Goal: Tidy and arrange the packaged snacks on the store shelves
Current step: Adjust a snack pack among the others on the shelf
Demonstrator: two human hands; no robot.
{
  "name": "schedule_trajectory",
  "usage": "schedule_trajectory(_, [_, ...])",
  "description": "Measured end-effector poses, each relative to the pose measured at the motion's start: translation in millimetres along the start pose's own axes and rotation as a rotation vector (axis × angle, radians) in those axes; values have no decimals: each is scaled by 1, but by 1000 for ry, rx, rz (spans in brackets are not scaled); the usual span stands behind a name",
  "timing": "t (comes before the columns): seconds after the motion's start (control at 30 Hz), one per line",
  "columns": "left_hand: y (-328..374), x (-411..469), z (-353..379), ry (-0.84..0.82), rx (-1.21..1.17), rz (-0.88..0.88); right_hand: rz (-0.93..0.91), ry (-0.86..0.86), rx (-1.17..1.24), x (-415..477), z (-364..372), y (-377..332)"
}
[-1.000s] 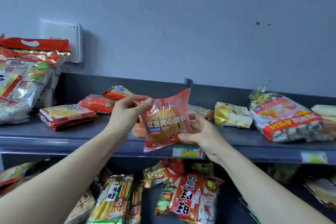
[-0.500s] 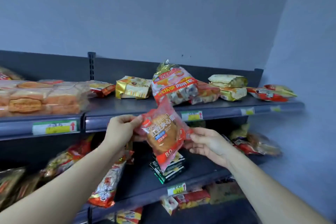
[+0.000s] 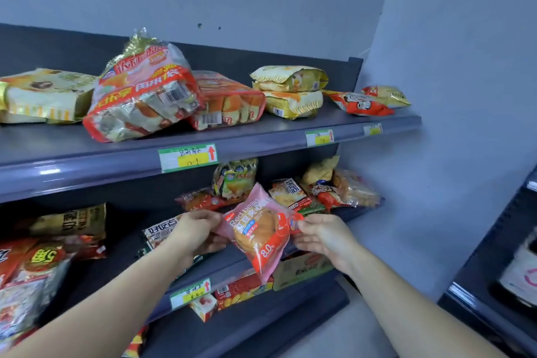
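Observation:
A red bean bun packet, pink and red with a round bun inside, hangs tilted in front of the middle shelf. My left hand pinches its left edge. My right hand pinches its right edge. Both arms reach in from the bottom of the view. Behind the packet lie a red snack pack, a green and yellow bag and a black-lettered pack.
The top shelf carries a large red bread bag, a second red bag, stacked yellow packs and small chip bags. More snacks fill the lower left. A grey wall closes the right end; another rack stands at far right.
The view has swung right and down from the top shelf. Both hands have carried the bun packet lower and to the right, level with the middle shelf, keeping hold of it.

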State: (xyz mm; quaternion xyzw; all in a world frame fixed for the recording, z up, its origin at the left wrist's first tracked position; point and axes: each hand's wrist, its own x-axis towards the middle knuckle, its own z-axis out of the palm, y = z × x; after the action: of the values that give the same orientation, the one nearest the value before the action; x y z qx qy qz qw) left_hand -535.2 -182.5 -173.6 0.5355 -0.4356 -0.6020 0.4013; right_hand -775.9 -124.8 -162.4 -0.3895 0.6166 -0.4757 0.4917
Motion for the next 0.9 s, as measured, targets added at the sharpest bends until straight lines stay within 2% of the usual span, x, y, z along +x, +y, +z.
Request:
schedule_trajectory(0.57, [-10, 170, 75, 40, -25, -130, 148, 52, -3, 181, -49, 14])
schedule_trajectory(0.73, [-16, 205, 111, 36, 56, -156, 145, 177, 25, 219, -78, 25])
schedule_trajectory(0.9, [-33, 242, 159, 33, 192, -143, 111, 349, 190, 263, -119, 29])
